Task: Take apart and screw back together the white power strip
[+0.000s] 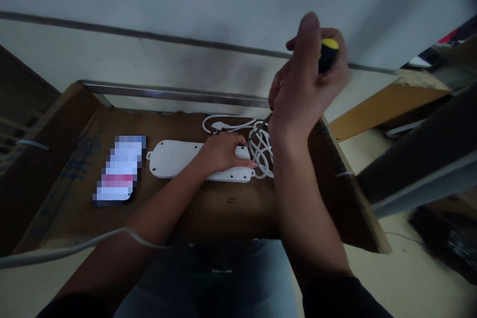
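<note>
A white power strip [175, 159] lies with its screw-hole side up on the brown cardboard. Across its right end, my left hand [221, 151] grips it, thumb along the near side and fingers at the far edge. My right hand [305, 79] is wrapped round a screwdriver [328, 54] with a black and yellow handle. The screwdriver's shaft slants down to the left, its tip at the far right corner hole of the strip. Whether the tip sits in a screw I cannot tell. Several small screws [231, 200] lie on the cardboard just in front of the strip.
A coiled white cord [263, 151] with its plug [219, 125] lies behind and right of the strip. To the left rests a phone [121, 169] with its screen lit. Cardboard walls [48, 144] stand at both sides, and another white cable [74, 247] crosses the front left.
</note>
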Tool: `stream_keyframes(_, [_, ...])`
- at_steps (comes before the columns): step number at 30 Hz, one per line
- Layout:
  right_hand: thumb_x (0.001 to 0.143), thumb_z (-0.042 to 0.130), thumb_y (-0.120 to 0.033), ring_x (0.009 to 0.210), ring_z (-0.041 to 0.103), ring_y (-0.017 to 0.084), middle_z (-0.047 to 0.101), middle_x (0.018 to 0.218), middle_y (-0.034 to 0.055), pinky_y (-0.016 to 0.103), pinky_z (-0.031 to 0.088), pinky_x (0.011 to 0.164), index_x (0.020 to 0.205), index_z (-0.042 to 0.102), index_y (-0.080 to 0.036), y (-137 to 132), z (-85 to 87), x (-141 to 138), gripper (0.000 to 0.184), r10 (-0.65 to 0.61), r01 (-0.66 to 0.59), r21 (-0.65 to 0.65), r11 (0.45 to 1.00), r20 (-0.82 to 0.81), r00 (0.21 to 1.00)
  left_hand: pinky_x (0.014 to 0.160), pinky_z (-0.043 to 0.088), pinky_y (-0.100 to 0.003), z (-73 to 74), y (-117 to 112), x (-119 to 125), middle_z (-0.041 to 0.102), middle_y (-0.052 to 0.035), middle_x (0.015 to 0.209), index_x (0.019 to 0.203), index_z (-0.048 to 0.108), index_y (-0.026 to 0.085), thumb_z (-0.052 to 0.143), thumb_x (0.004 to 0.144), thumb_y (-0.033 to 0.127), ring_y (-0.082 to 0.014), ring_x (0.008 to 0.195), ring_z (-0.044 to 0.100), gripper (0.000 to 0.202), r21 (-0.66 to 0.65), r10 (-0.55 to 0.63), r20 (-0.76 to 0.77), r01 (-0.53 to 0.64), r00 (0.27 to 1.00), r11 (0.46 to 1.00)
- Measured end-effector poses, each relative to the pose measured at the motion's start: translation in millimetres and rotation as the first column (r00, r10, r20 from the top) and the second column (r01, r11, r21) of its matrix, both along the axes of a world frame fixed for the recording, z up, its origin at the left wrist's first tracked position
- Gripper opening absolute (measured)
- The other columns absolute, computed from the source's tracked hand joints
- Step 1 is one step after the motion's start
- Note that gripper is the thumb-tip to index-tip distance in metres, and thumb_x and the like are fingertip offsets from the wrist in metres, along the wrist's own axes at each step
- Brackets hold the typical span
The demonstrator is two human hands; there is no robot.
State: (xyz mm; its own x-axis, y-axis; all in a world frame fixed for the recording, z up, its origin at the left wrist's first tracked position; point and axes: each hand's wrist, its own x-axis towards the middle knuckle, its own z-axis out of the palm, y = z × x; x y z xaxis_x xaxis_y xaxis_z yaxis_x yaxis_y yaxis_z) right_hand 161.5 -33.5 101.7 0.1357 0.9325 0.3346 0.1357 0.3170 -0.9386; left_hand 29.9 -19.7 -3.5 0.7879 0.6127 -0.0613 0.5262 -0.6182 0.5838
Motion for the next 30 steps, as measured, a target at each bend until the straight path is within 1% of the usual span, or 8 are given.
stream_keyframes(4, [0.074, 0.078, -0.05, 0.089, 0.069, 0.022, 0.067, 0.092, 0.003, 0.035, 0.06, 0.067, 0.073, 0.059, -0.028, -3, 7.4, 7, 0.029, 0.033, -0.03, 0.161, 0.987, -0.016, 0.999, 0.098, 0.052, -0.041, -1.5, 1, 0, 0.075, -0.006, 0.124, 0.114, 0.072, 0.027, 0.075, 0.073, 0.076, -0.0325, 0.12, 0.068, 0.064, 0.019, -0.025, -0.011, 0.025, 1.0, 0.999])
stream_keyframes(8, [0.073, 0.074, -0.04, 0.079, 0.071, 0.013, 0.073, 0.106, -0.0009, 0.026, 0.06, 0.066, 0.062, 0.059, -0.024, -3, 11.5, 11, 0.024, 0.321, -0.244, 0.335, 0.91, -0.198, 0.926, 0.099, 0.053, -0.045, -2.4, 3, 0, 0.075, -0.0081, 0.124, 0.116, 0.072, 0.025, 0.076, 0.072, 0.076, -0.0341, 0.119, 0.069, 0.067, 0.028, -0.032, 0.01, 0.032, 0.999, 0.999])
stream_keyframes(11, [0.081, 0.066, -0.034, 0.03, 0.027, 0.003, 0.055, 0.056, -0.0112, 0.017, 0.023, 0.029, 0.076, 0.06, -0.026, -5, 11.3, 11, 0.011, 0.493, -0.405, 0.314, 0.859, -0.29, 0.82, 0.099, 0.054, -0.045, -2.4, 3, 0, 0.076, -0.0086, 0.121, 0.115, 0.072, 0.025, 0.077, 0.072, 0.075, -0.0341, 0.116, 0.07, 0.066, 0.014, -0.025, 0.009, 0.025, 1.0, 1.0])
stream_keyframes(14, [0.084, 0.064, -0.029, 0.03, -0.003, 0.005, 0.025, 0.04, -0.0173, 0.02, 0.002, 0.026, 0.086, 0.057, -0.028, -9, 11.9, 7, 0.007, 0.49, -0.44, 0.231, 0.868, -0.243, 0.837, 0.099, 0.053, -0.044, -2.1, 2, 0, 0.077, -0.0082, 0.121, 0.114, 0.072, 0.026, 0.076, 0.074, 0.075, -0.0335, 0.117, 0.07, 0.064, 0.023, -0.033, 0.018, 0.033, 0.999, 0.999])
stream_keyframes(19, [0.084, 0.058, -0.025, 0.041, 0.0, 0.006, 0.021, 0.047, -0.0127, 0.024, 0.003, 0.035, 0.077, 0.059, -0.026, -16, 16.8, -15, 0.007, 0.172, -0.116, 0.201, 0.973, -0.288, 0.942, 0.101, 0.052, -0.046, -0.1, 0, 0, 0.076, -0.0097, 0.125, 0.116, 0.072, 0.024, 0.073, 0.077, 0.076, -0.0357, 0.121, 0.069, 0.065, 0.053, -0.021, -0.016, 0.022, 1.0, 0.998])
stream_keyframes(24, [0.087, 0.057, -0.025, 0.043, 0.012, 0.008, 0.023, 0.051, -0.009, 0.027, 0.009, 0.039, 0.078, 0.061, -0.025, -20, 18.5, -21, 0.01, -0.183, 0.254, 0.196, 0.947, -0.322, 0.929, 0.107, 0.049, -0.048, 0.3, 0, 1, 0.075, -0.0095, 0.129, 0.118, 0.072, 0.023, 0.069, 0.08, 0.077, -0.0355, 0.124, 0.067, 0.066, 0.051, -0.027, -0.021, 0.028, 0.999, 0.998])
stream_keyframes(27, [0.086, 0.067, -0.04, 0.041, 0.028, 0.009, 0.034, 0.051, -0.0088, 0.024, 0.023, 0.037, 0.089, 0.06, -0.027, -17, 12.4, -16, 0.015, -0.07, 0.069, -0.012, 0.998, -0.27, 0.96, 0.111, 0.046, -0.049, 0.2, 0, 1, 0.075, -0.0077, 0.13, 0.118, 0.072, 0.023, 0.07, 0.08, 0.075, -0.0341, 0.124, 0.067, 0.064, 0.027, -0.018, -0.022, 0.018, 1.0, 0.999])
stream_keyframes(30, [0.083, 0.07, -0.056, 0.042, 0.039, 0.012, 0.041, 0.054, -0.0082, 0.024, 0.032, 0.037, 0.094, 0.057, -0.029, -14, 4.5, -17, 0.032, 0.111, -0.169, -0.17, 0.971, -0.309, 0.944, 0.11, 0.046, -0.047, 0.6, 0, 1, 0.074, -0.0066, 0.13, 0.116, 0.072, 0.023, 0.075, 0.078, 0.072, -0.0329, 0.124, 0.067, 0.062, 0.02, -0.015, -0.016, 0.015, 1.0, 1.0])
